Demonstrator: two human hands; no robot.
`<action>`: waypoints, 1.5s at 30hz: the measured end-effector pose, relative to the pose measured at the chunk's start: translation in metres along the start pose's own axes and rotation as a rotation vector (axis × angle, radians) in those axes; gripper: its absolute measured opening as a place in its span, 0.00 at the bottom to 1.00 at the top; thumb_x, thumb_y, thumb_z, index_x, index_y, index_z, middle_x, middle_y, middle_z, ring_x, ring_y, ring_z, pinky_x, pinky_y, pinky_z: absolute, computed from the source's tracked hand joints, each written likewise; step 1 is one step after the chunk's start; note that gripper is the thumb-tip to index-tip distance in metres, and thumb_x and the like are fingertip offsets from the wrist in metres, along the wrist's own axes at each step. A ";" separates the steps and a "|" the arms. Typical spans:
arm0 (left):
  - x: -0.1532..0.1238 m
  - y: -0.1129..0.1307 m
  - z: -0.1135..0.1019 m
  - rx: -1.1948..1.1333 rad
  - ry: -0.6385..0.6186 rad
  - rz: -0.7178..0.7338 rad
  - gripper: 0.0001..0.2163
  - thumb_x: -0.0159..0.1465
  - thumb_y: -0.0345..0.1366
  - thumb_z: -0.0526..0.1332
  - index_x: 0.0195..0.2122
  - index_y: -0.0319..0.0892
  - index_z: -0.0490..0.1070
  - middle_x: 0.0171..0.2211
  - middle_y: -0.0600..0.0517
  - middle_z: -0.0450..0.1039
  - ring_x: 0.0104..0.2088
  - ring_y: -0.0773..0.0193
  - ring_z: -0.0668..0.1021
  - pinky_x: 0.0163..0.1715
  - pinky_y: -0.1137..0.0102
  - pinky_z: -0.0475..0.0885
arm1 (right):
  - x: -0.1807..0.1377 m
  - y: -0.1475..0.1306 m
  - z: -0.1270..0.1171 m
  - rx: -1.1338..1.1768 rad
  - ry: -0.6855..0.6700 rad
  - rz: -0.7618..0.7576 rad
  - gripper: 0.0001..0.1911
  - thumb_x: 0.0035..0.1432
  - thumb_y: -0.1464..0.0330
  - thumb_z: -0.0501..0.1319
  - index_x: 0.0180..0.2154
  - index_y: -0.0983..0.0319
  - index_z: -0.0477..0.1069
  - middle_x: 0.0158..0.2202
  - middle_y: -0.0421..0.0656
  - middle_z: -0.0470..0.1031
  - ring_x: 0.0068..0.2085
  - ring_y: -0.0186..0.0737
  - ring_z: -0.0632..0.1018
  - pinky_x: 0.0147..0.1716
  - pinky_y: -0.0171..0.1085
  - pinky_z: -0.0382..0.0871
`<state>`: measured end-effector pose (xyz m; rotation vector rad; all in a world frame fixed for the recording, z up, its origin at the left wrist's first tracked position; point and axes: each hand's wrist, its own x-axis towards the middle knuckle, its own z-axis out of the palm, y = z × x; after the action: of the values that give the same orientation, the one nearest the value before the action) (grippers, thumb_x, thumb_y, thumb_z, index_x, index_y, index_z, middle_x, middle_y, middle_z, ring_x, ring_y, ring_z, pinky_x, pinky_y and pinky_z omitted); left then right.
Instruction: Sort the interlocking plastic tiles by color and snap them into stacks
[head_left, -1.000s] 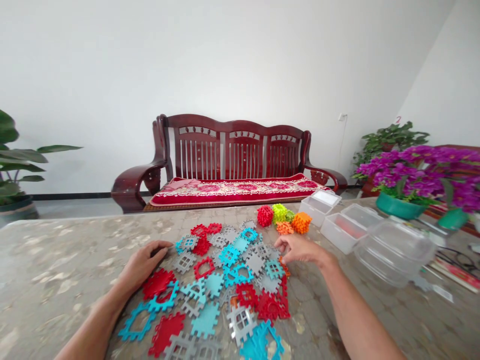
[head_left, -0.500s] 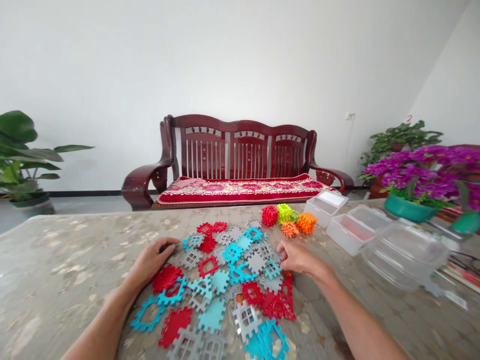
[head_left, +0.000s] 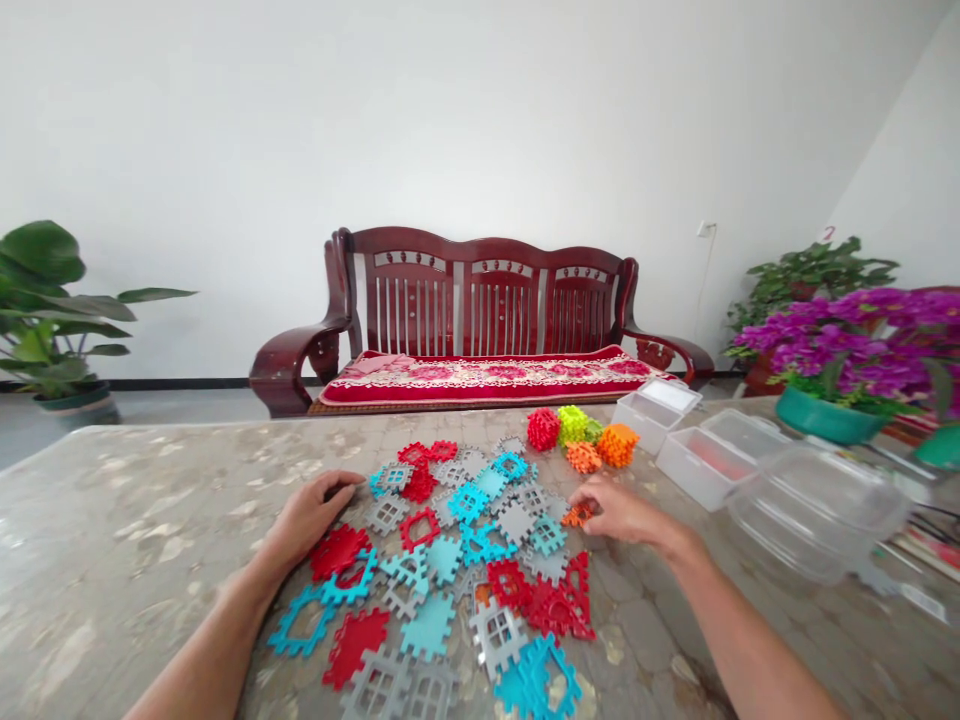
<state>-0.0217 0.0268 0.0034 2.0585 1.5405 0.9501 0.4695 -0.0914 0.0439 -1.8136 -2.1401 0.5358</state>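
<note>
Several flat interlocking plastic tiles (head_left: 465,560) in red, teal and grey lie spread over the marbled table (head_left: 135,520). My left hand (head_left: 311,515) rests flat on the table at the pile's left edge, fingers stretched out, touching a red tile (head_left: 337,550). My right hand (head_left: 619,512) is at the pile's right edge, its fingers pinched on a small orange tile (head_left: 577,516). Behind the pile stand small assembled cubes: a red cube (head_left: 542,428), a green cube (head_left: 574,424) and an orange cube (head_left: 619,445).
Clear plastic boxes (head_left: 705,465) and a round clear lidded container (head_left: 817,510) sit at the right. A pot of purple flowers (head_left: 847,360) stands behind them. A red wooden bench (head_left: 480,320) is beyond the table, with potted plants (head_left: 52,330) at the left.
My right hand has slid to the right out of the pile and now pinches an orange tile. My left hand has stayed put. The camera has shifted slightly.
</note>
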 end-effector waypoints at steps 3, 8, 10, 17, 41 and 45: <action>0.000 0.000 -0.001 0.000 -0.003 0.005 0.18 0.57 0.50 0.57 0.38 0.45 0.78 0.38 0.50 0.81 0.40 0.55 0.80 0.45 0.63 0.74 | -0.006 -0.002 -0.004 -0.094 -0.022 -0.007 0.25 0.39 0.75 0.65 0.44 0.59 0.76 0.45 0.44 0.73 0.47 0.44 0.73 0.47 0.37 0.65; 0.000 0.001 -0.002 0.012 -0.009 -0.004 0.19 0.56 0.51 0.57 0.38 0.45 0.79 0.37 0.49 0.81 0.39 0.54 0.80 0.45 0.63 0.74 | -0.010 -0.009 -0.008 -0.144 0.000 0.083 0.15 0.43 0.73 0.65 0.38 0.60 0.74 0.41 0.44 0.72 0.43 0.40 0.73 0.39 0.33 0.63; 0.000 0.000 -0.002 0.009 -0.016 -0.005 0.19 0.57 0.51 0.56 0.38 0.45 0.78 0.38 0.49 0.81 0.40 0.54 0.80 0.45 0.62 0.74 | -0.012 -0.012 -0.010 -0.189 0.014 0.089 0.11 0.43 0.72 0.66 0.34 0.60 0.73 0.39 0.42 0.72 0.41 0.40 0.73 0.37 0.33 0.61; 0.000 -0.001 -0.001 0.012 -0.010 -0.004 0.19 0.57 0.52 0.56 0.38 0.45 0.78 0.38 0.49 0.81 0.41 0.54 0.80 0.46 0.62 0.73 | -0.013 -0.032 -0.016 -0.288 0.132 0.239 0.10 0.42 0.67 0.70 0.29 0.57 0.71 0.29 0.38 0.75 0.31 0.39 0.73 0.27 0.35 0.50; 0.002 -0.003 -0.001 -0.003 -0.009 -0.011 0.21 0.55 0.54 0.58 0.38 0.45 0.79 0.38 0.49 0.82 0.40 0.54 0.80 0.45 0.63 0.74 | -0.009 -0.017 0.028 -0.076 0.329 0.191 0.06 0.57 0.67 0.60 0.35 0.59 0.76 0.40 0.45 0.74 0.43 0.42 0.75 0.44 0.38 0.65; 0.002 -0.005 0.000 0.000 -0.002 -0.001 0.20 0.55 0.54 0.58 0.37 0.46 0.79 0.38 0.49 0.82 0.40 0.54 0.80 0.44 0.63 0.75 | -0.008 -0.017 0.030 -0.080 0.356 0.161 0.05 0.57 0.68 0.60 0.31 0.60 0.74 0.37 0.44 0.74 0.42 0.42 0.75 0.43 0.37 0.65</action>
<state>-0.0253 0.0304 0.0007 2.0578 1.5412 0.9476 0.4426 -0.1049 0.0253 -1.9634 -1.8116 0.1449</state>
